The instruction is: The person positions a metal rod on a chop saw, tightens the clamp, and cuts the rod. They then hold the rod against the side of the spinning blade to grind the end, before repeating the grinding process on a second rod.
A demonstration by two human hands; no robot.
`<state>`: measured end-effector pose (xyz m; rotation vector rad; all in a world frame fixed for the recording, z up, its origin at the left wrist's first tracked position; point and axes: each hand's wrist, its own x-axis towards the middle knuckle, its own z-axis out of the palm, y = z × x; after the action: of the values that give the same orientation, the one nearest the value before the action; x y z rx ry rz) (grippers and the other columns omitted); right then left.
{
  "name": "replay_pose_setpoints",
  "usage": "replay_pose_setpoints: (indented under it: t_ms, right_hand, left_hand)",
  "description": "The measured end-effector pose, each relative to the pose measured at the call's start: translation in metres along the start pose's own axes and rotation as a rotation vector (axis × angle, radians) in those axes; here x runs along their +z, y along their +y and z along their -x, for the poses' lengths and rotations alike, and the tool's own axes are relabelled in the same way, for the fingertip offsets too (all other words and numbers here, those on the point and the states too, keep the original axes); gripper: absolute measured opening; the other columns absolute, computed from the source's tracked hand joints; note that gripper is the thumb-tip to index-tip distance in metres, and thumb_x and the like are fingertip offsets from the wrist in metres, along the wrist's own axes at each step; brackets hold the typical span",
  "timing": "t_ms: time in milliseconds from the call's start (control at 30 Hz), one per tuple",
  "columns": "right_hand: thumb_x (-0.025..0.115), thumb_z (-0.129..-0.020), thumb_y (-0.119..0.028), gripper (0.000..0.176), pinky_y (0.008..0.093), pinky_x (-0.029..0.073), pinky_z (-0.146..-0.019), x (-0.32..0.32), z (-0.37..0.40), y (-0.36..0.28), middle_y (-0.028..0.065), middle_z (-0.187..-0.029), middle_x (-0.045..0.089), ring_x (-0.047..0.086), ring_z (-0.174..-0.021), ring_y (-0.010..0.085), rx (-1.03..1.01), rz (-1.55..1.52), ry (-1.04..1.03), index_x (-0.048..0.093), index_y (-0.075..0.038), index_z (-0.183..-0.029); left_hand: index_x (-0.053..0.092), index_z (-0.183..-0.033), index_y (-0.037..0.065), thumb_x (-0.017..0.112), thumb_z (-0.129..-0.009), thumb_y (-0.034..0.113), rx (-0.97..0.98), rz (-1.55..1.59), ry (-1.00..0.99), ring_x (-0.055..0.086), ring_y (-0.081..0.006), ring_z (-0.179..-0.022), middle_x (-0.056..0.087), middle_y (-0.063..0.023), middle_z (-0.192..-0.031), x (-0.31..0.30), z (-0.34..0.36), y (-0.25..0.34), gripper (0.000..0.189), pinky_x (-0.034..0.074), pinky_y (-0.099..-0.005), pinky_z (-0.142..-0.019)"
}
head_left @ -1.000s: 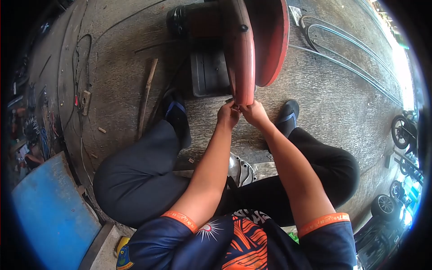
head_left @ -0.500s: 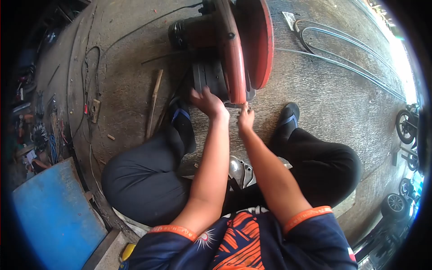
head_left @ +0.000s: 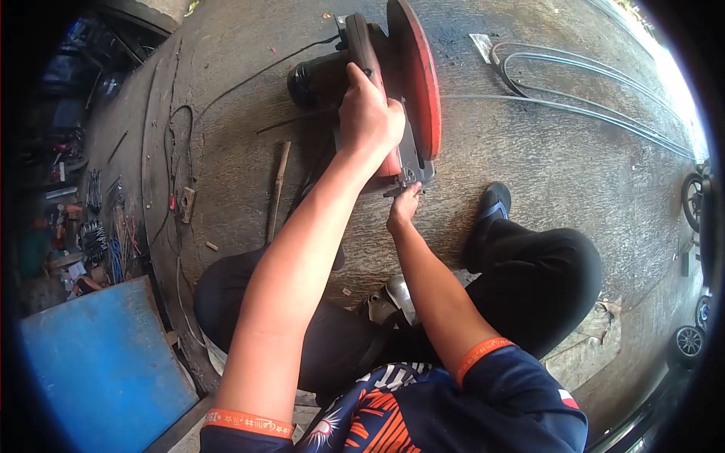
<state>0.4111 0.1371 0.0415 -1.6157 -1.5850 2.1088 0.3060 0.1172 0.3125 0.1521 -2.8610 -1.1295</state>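
Observation:
A red cut-off saw [head_left: 425, 83] with a large round guard stands on the floor ahead of me. My left hand [head_left: 370, 117] is closed around its red handle, the thumb across the top. At the near end of the saw's grey base [head_left: 424, 167], my right hand [head_left: 406, 204] pinches a small metal part whose shape is partly hidden by the fingers. A black motor housing [head_left: 303, 84] sticks out on the saw's left side.
Long bent metal rods [head_left: 574, 64] lie at the upper right. A wooden stick [head_left: 279, 185], a cable [head_left: 169, 151] and a blue panel [head_left: 106, 370] are on the left. A shiny metal piece [head_left: 400, 296] lies between my legs.
My left hand has moved up from beside the saw's base onto the handle and closed. The right hand remains by the base's near end. The view has shifted slightly.

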Motion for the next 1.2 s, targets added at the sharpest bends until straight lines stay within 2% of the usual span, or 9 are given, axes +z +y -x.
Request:
replay_pose_setpoints:
  t_ms: [300, 433, 500, 533, 833, 900, 1067, 1133, 1200]
  right_hand:
    - [0.038, -0.097, -0.052, 0.062, 0.0384, 0.047, -0.08, -0.005, 0.0, -0.008, 0.018, -0.099, 0.064, 0.061, -0.088, 0.03, -0.004, 0.081, 0.008, 0.054, 0.003, -0.119]
    - [0.044, -0.093, -0.057, 0.06, 0.0335, 0.05, -0.058, -0.012, -0.003, -0.014, 0.0132, -0.084, 0.064, 0.063, -0.07, 0.0228, 0.101, -0.022, -0.031, 0.058, 0.001, -0.101]
    - [0.048, -0.091, -0.057, 0.057, 0.0294, 0.049, -0.048, -0.015, 0.004, -0.024, 0.0108, -0.081, 0.064, 0.063, -0.063, 0.0189, 0.139, -0.093, -0.093, 0.058, -0.001, -0.095]
    - [0.048, -0.091, -0.057, 0.057, 0.0294, 0.049, -0.048, -0.014, 0.002, -0.019, 0.0108, -0.081, 0.064, 0.063, -0.063, 0.0189, 0.137, -0.091, -0.091, 0.058, -0.001, -0.095]
    - [0.036, -0.092, -0.064, 0.073, 0.0361, 0.05, -0.06, -0.003, -0.014, -0.015, 0.0128, -0.084, 0.063, 0.063, -0.07, 0.0235, 0.242, -0.157, 0.02, 0.058, 0.004, -0.107]
    - [0.036, -0.094, -0.061, 0.07, 0.037, 0.048, -0.061, -0.003, -0.024, -0.001, 0.013, -0.082, 0.063, 0.061, -0.066, 0.0239, 0.013, 0.099, 0.094, 0.059, 0.004, -0.103]
    - [0.041, -0.098, -0.049, 0.056, 0.035, 0.048, -0.066, -0.004, 0.005, -0.03, 0.013, -0.081, 0.062, 0.059, -0.07, 0.0224, 0.017, -0.023, 0.003, 0.056, 0.005, -0.098]
    - [0.05, -0.096, -0.033, 0.037, 0.0348, 0.048, -0.064, -0.002, -0.017, -0.01, 0.0117, -0.083, 0.061, 0.06, -0.072, 0.0205, -0.186, -0.028, 0.153, 0.055, 0.004, -0.096]
    - [0.05, -0.083, -0.008, 0.016, 0.0302, 0.051, -0.058, -0.007, -0.03, -0.015, 0.0117, -0.084, 0.058, 0.058, -0.068, 0.0179, -0.207, -0.182, 0.17, 0.051, 0.005, -0.092]
  left_hand:
    - [0.041, -0.112, -0.016, 0.057, -0.073, 0.009, 0.016, -0.165, -0.071, 0.06, -0.0414, -0.104, 0.058, -0.0347, -0.107, -0.04, -0.05, 0.035, 0.05, 0.048, -0.0404, -0.094]
    - [0.058, -0.093, -0.011, 0.065, -0.072, 0.023, 0.008, -0.141, -0.145, 0.067, -0.0381, -0.086, 0.065, -0.0297, -0.089, -0.047, -0.077, 0.035, 0.041, 0.051, -0.0418, -0.076]
    - [0.053, -0.108, -0.01, 0.059, -0.078, 0.02, -0.087, -0.181, -0.112, 0.061, -0.0373, -0.1, 0.061, -0.0296, -0.104, -0.053, -0.073, 0.06, 0.043, 0.048, -0.0419, -0.087]
    - [0.047, -0.124, -0.01, 0.053, -0.084, 0.016, -0.177, -0.222, -0.074, 0.056, -0.0365, -0.114, 0.057, -0.0295, -0.118, -0.054, -0.073, 0.066, 0.048, 0.044, -0.042, -0.097]
    - [0.044, -0.115, -0.003, 0.05, -0.076, 0.008, -0.077, -0.099, -0.081, 0.059, -0.0433, -0.103, 0.059, -0.0333, -0.106, -0.059, -0.068, 0.062, 0.041, 0.048, -0.0459, -0.09]
    - [0.044, -0.114, -0.004, 0.05, -0.076, 0.009, -0.06, -0.081, -0.06, 0.06, -0.0434, -0.103, 0.059, -0.033, -0.105, -0.056, -0.068, 0.06, 0.04, 0.048, -0.046, -0.089]
    - [0.04, -0.125, -0.006, 0.056, -0.074, 0.011, -0.063, 0.023, -0.134, 0.056, -0.0414, -0.111, 0.055, -0.0333, -0.117, -0.063, -0.066, 0.048, 0.056, 0.046, -0.0429, -0.094]
    - [0.044, -0.117, -0.008, 0.06, -0.079, 0.016, 0.074, 0.313, 0.062, 0.06, -0.0387, -0.102, 0.059, -0.0293, -0.109, -0.054, -0.049, 0.025, 0.048, 0.047, -0.0411, -0.09]
    - [0.051, -0.109, -0.007, 0.061, -0.086, 0.026, 0.261, 0.458, 0.649, 0.056, -0.0248, -0.098, 0.055, -0.0198, -0.103, -0.019, -0.03, -0.009, 0.042, 0.043, -0.0361, -0.089]
